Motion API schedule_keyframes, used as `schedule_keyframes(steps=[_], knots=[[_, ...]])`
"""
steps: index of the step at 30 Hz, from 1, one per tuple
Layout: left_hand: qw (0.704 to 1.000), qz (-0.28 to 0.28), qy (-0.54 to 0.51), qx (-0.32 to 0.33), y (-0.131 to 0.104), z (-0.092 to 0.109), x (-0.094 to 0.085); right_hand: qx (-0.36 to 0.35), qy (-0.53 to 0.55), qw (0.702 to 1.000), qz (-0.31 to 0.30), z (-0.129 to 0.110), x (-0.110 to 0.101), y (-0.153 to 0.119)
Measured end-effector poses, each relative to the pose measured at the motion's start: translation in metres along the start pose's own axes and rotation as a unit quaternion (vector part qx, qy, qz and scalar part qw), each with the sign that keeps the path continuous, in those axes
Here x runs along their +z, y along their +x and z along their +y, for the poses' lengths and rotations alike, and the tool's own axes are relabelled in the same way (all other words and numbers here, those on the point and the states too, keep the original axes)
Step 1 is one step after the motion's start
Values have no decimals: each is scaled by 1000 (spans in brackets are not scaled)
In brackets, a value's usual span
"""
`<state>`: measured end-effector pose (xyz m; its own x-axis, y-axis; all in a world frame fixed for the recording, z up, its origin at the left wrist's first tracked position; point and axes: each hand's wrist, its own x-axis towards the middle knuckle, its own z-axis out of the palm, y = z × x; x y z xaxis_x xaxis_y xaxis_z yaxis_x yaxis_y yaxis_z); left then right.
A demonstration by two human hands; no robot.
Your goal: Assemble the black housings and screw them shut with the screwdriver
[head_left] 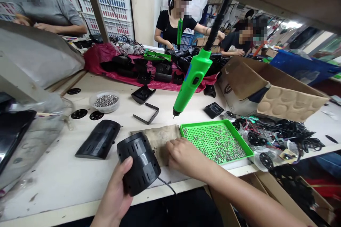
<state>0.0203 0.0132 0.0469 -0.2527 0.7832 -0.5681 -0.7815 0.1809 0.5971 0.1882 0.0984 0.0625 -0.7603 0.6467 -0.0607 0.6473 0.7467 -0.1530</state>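
Note:
My left hand (117, 191) is wrapped round a black slotted plastic housing (140, 163), tilted above the front of the table, with a thin black cable (167, 185) trailing from its lower end. Just right of it, my right hand (181, 156) is closed, fingers curled down over a worn brown mat (160, 136); whatever the fingertips hold is hidden. Beside that hand lies a green tray (183, 129) scattered with many small screws (226, 149). A green electric screwdriver (193, 78) hangs tip down above the mat and tray, touched by neither hand.
On the left are a curved black shell (99, 140), a tub of small metal parts (106, 101) and black discs (79, 114). A black U-shaped bracket (150, 117) lies behind the mat. Wired parts (263, 142) and a cardboard box (287, 95) crowd the right. Several people work beyond.

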Motion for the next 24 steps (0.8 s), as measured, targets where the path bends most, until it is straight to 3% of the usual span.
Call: schedule_keyframes(steps=[7, 11, 14, 21, 24], knots=[[1000, 7, 27, 2, 5, -4, -7, 25, 165, 982, 94, 8, -13, 1], [999, 9, 30, -20, 13, -4, -12, -7, 313, 932, 180, -6, -15, 19], [999, 0, 30, -23, 16, -4, -14, -27, 370, 904, 212, -16, -11, 33], [1000, 2, 15, -19, 10, -1, -11, -66, 343, 915, 202, -12, -17, 36], [999, 39, -22, -12, 7, 2, -9, -55, 263, 953, 138, -3, -23, 33]])
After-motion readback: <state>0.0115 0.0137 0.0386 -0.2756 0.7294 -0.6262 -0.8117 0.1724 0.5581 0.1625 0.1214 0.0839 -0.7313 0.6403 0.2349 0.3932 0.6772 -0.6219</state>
